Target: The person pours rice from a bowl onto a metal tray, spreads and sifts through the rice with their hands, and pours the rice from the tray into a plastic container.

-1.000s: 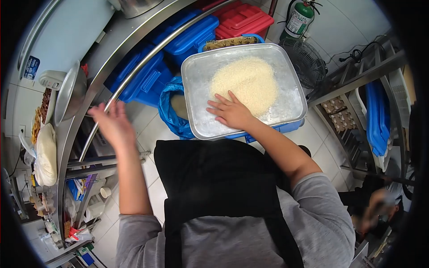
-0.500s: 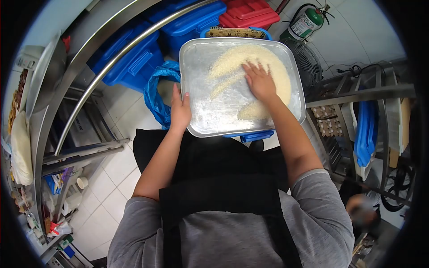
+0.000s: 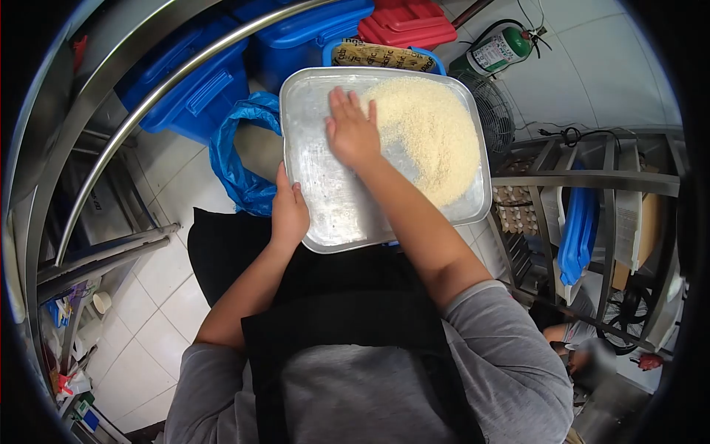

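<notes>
A rectangular metal tray (image 3: 325,211) lies in front of me, slightly tilted, with pale grains like rice (image 3: 444,140) heaped over its right and upper part. My right hand (image 3: 351,129) is spread flat over the tray's upper left, at the left edge of the grains. At the tray's left rim, my left hand (image 3: 291,209) grips the edge, its thumb side against the metal. A blue plastic bag (image 3: 244,159) with its mouth open stands just left of the tray.
Blue lidded bins (image 3: 196,92) and a red bin (image 3: 407,24) stand behind. A metal rail curves at left. At right are a fan (image 3: 484,111), a fire extinguisher (image 3: 503,50), shelves with egg trays (image 3: 515,207), and another person at lower right.
My right hand has swept across the tray to the upper left. The grains now lie gathered at the right. My left hand came from the metal rail to the tray's left rim.
</notes>
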Motion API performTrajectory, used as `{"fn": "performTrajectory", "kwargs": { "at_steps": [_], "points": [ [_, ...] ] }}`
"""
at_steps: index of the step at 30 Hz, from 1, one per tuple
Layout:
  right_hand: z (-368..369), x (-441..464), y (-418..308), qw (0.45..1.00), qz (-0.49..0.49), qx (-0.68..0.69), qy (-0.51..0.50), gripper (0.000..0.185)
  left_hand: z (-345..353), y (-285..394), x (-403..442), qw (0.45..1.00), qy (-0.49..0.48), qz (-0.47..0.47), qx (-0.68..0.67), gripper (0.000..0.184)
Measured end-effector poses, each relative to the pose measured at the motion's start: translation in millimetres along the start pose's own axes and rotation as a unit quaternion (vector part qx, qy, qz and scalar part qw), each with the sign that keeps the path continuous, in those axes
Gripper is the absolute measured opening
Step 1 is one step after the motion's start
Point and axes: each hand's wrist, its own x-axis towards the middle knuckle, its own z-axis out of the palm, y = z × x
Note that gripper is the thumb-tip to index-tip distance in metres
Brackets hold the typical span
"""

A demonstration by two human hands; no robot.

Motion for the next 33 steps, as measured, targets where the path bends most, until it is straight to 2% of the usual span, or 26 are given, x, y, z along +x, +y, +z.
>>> {"fn": "performTrajectory", "kwargs": {
  "at_steps": [4, 7, 10, 12, 14, 15, 17, 18, 21, 23, 24, 26, 28, 31, 33],
  "points": [
    [-13.3, 1.0, 45.5, 0.996, 0.071, -0.038, -0.031, 0.057, -0.8, 6.2, -1.0, 1.0, 0.003, 0.002, 0.002, 0.05],
    [-31.4, -9.1, 69.4, 0.988, 0.125, -0.059, -0.07, 0.056, -2.6, 9.6, 0.1, 0.998, -0.03, -0.041, -0.032, 0.05],
    [-33.4, -18.2, 92.3, 0.986, 0.136, -0.064, -0.077, 0.056, 0.5, 3.9, 2.4, 1.0, -0.002, 0.017, 0.004, 0.051],
    [-40.5, -20.0, 88.5, 0.986, 0.137, -0.062, -0.069, 0.056, 1.1, 3.1, 4.4, 1.0, -0.004, 0.006, 0.022, 0.052],
    [-43.8, -20.4, 76.0, 0.97, 0.219, -0.006, -0.109, 0.057, 1.6, 2.5, 4.1, 0.999, -0.005, 0.002, 0.037, 0.052],
    [-33.9, -21.5, 71.4, 0.969, 0.221, -0.003, -0.107, 0.057, 2.1, 2.7, 4.6, 0.999, -0.004, -0.003, 0.049, 0.052],
    [-10.8, -22.9, 55.5, 0.991, 0.115, -0.067, -0.009, 0.057, 2.8, 3.3, 5.0, 0.998, -0.004, 0.0, 0.06, 0.052],
    [-10.4, -20.7, 43.4, 0.991, 0.117, -0.064, -0.007, 0.057, 2.7, 2.6, 4.8, 0.998, -0.002, 0.001, 0.069, 0.052],
    [-9.1, -20.1, 9.9, 0.996, 0.083, -0.01, -0.043, 0.059, 2.2, -0.2, 6.0, 0.996, -0.008, 0.004, 0.083, 0.052],
    [-8.3, -25.6, -5.8, 0.997, 0.016, 0.029, -0.065, 0.059, 1.5, 0.5, 6.9, 0.996, -0.011, 0.004, 0.084, 0.052],
    [-9.3, -31.9, -11.7, 0.997, 0.02, 0.029, -0.064, 0.059, 1.7, 1.3, 6.7, 0.997, -0.011, 0.001, 0.081, 0.052],
    [-12.6, -42.1, -19.3, 0.989, -0.063, 0.069, -0.111, 0.059, 1.3, 4.3, 6.5, 0.997, -0.013, 0.006, 0.079, 0.052],
    [-31.6, -44.0, -6.6, 0.997, -0.034, 0.014, -0.072, 0.058, 0.8, 3.2, 5.6, 0.997, -0.011, 0.006, 0.076, 0.052],
    [-43.4, -46.6, 58.8, 0.995, 0.045, -0.085, -0.01, 0.059, 2.3, -1.0, 5.4, 0.996, -0.002, 0.018, 0.085, 0.051],
    [-46.7, -54.6, 84.4, 0.989, 0.099, -0.097, -0.045, 0.059, 1.2, 5.2, 5.4, 0.997, -0.009, -0.003, 0.081, 0.051]
  ]
}}
